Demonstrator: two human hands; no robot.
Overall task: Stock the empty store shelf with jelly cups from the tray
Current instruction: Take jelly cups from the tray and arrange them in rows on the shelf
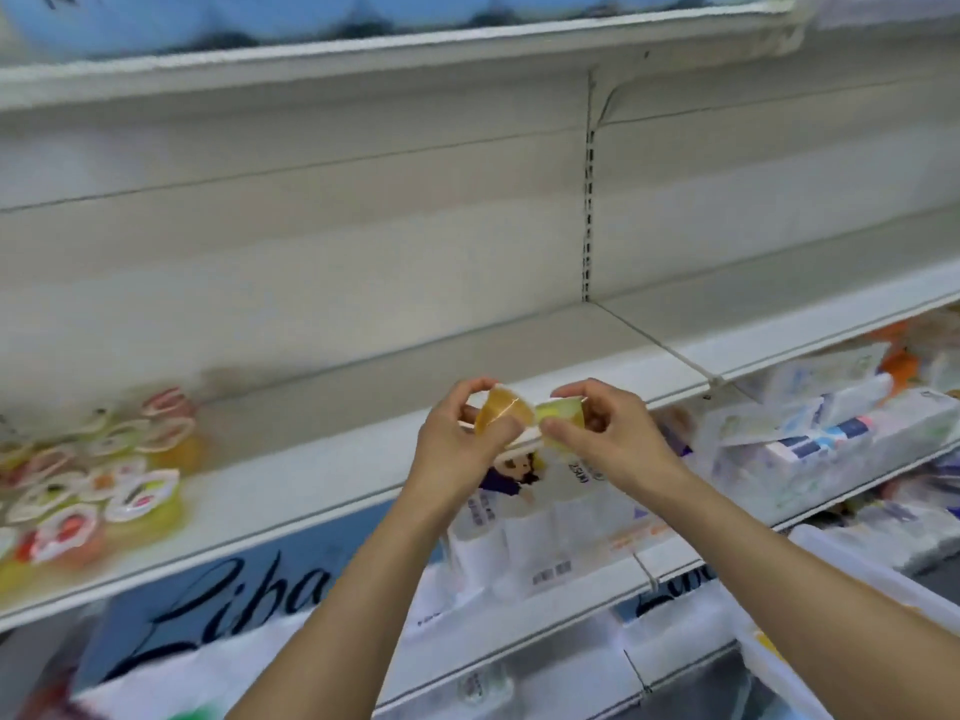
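Two hands (457, 433) (613, 433), two held jelly cups (501, 410) (558, 410), two white shelves (363, 459) (363, 49).

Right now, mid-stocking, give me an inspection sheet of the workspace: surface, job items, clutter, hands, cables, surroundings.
Surface: white shelf, mostly bare to the right of the stocked cups.
Job's things: jelly cups clustered at the shelf's left end; orange cup and green cup held in front of the shelf edge.
Clutter: nothing seen.
Hands: left hand grips the orange cup; right hand pinches the green cup.
Cables: nothing seen.
Surroundings: tissue packs on the lower shelf; blue packs above.
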